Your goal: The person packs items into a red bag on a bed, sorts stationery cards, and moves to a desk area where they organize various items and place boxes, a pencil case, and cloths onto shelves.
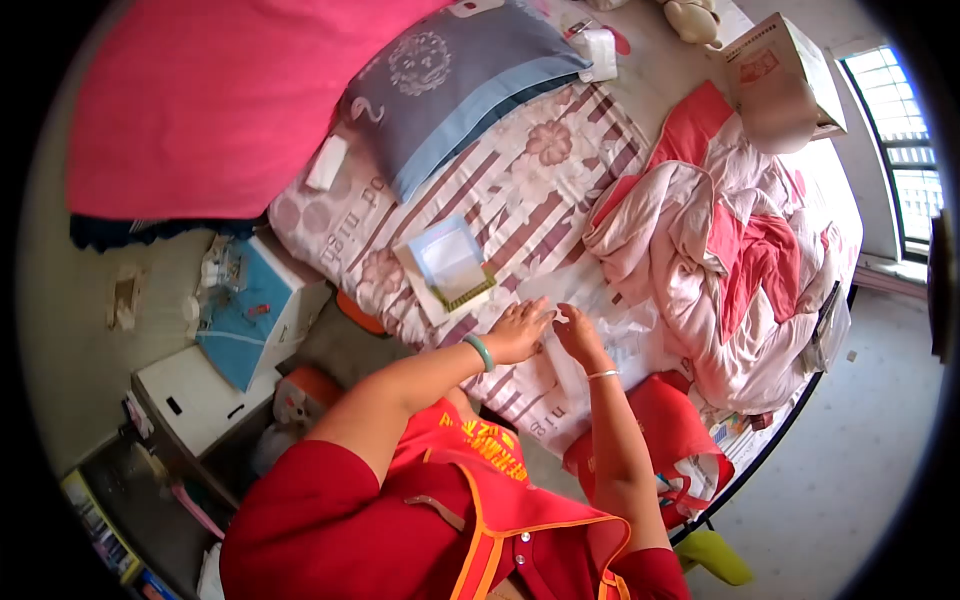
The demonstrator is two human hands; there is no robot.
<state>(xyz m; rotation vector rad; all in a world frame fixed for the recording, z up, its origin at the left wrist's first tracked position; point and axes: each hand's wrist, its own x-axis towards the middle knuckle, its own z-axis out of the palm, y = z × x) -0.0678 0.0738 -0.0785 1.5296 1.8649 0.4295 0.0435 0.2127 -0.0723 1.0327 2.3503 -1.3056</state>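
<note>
My left hand (518, 331), with a green bangle at its wrist, is over the near part of the bed, its fingers bent toward my right hand. My right hand (580, 335), a silver bangle below it, has thumb and fingers pinched at a clear plastic bag (625, 335). The bag lies crumpled on the bed beneath and right of both hands. Just up and left of them, an open box (448, 262) with a pale blue rim and a green-gold edge rests on the patterned sheet. What my left fingers hold is too small to tell.
A grey-blue pillow (450, 80) and a pink cover (210, 100) lie at the back. A rumpled pink blanket (700, 240) is on the right, near a cardboard box (780, 75). A red bag (665, 440) stands by the near bed edge; a blue-topped cabinet (250, 310) is left.
</note>
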